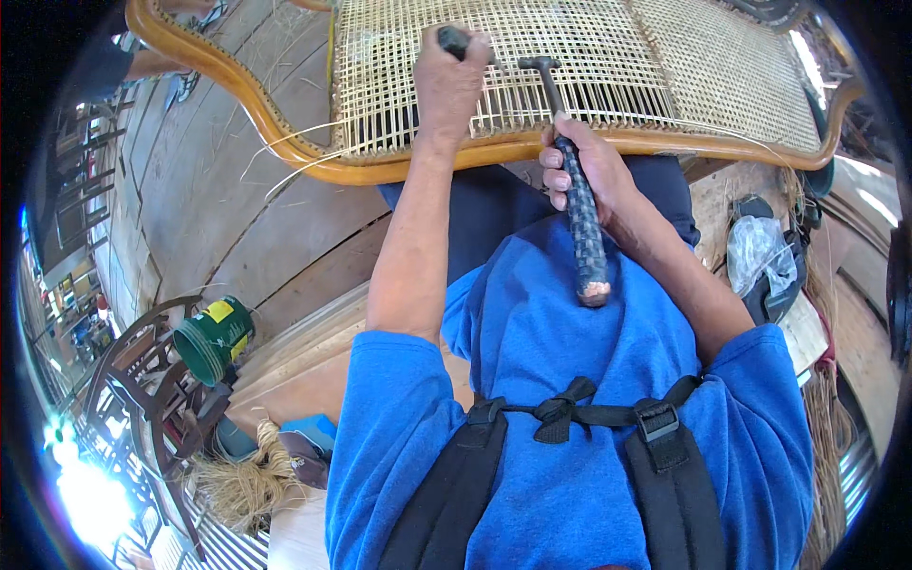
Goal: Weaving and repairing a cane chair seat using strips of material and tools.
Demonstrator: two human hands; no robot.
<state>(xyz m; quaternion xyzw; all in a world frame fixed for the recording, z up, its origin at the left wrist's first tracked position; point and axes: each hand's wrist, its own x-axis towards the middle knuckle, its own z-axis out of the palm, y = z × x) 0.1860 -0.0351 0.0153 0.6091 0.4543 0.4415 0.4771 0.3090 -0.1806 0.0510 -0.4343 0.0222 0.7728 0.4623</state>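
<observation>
A woven cane panel point(594, 28), set in a curved, varnished wooden frame point(223, 76), lies in front of me across my lap. Its left part has a more open weave with loose strands along the near rail. My left hand point(446, 100) is closed around a short dark tool handle point(454, 41) over the cane; the working end is hidden. In my right hand point(597, 171) I grip a small hammer point(581, 223) by its black checkered handle. The metal head is over the cane, right of my left hand and apart from it.
A green bucket point(214, 340) sits at the left beside a dark wooden chair frame point(142, 385). Below it lies a bundle of pale fibre point(249, 480). At the right is a clear plastic bag point(760, 252) on a dark item. Another person's arm point(152, 64) shows at upper left.
</observation>
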